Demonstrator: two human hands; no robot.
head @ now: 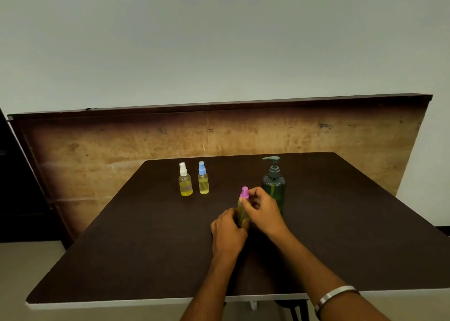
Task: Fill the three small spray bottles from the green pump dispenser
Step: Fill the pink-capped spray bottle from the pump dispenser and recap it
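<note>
Setting: a dark brown square table (146,247) is seen from above and in front, with a worn tan wooden board (121,145) leaned upright against a pale wall behind it.

Pink-capped bottle: a small clear plastic spray bottle with a pink cap (243,207), holding yellowish liquid, is stood near the middle of the table, just in front and left of the pump dispenser.

Left hand: the left hand (227,231) is wrapped around the lower body of the pink-capped bottle, fingers curled on it in a firm hold.

Right hand: the right hand (261,210) is curled at the neck of the same bottle, with the fingertips pinched just under the pink cap. A silver metal bangle (337,294) is worn on that forearm.

White-capped bottle: a small clear spray bottle with a white cap (185,180) is stood upright towards the far left of the table, about half filled with yellow liquid.

Blue-capped bottle: a small clear spray bottle with a blue cap (203,179) is stood upright just beside the white-capped one, on its right, with paler yellow liquid filling most of its body.

Pump dispenser: a tall translucent green plastic bottle with a dark green pump head (274,181) is stood upright behind the right hand, its spout turned to the left.
</note>
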